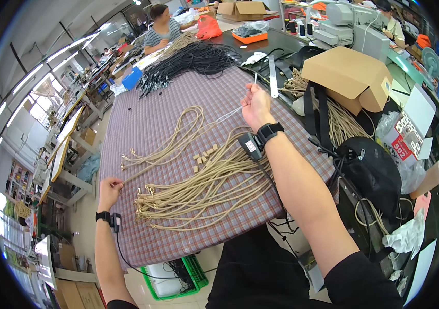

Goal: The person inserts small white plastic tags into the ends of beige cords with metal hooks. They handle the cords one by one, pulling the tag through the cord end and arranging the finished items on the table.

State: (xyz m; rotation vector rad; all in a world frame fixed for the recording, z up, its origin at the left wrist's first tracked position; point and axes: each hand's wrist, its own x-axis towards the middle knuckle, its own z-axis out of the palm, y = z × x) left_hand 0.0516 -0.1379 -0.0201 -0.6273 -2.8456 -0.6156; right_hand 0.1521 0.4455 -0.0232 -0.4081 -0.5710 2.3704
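Note:
My left hand (110, 193) is closed in a pinch on the end of a tan cord (150, 167), at the left edge of the checked cloth. The cord runs up to the right and meets thin whitish strands (229, 114). Those strands lead to my right hand (256, 107), which is closed round a thin pale rod (255, 78). Beside this cord lie other looped tan cords (191, 114) with brass-coloured metal ends. Nearer me spreads a bundle of tan cords (194, 201) with similar ends. Several small tan pieces (204, 156) sit between the two groups.
A checked cloth (121, 123) covers the table. Black cords (188, 62) are heaped at the far end, near a seated person (159, 36). To the right are a white ruler (273, 77), a cardboard box (348, 74) and a black bag (371, 167). A green crate (196, 273) stands below.

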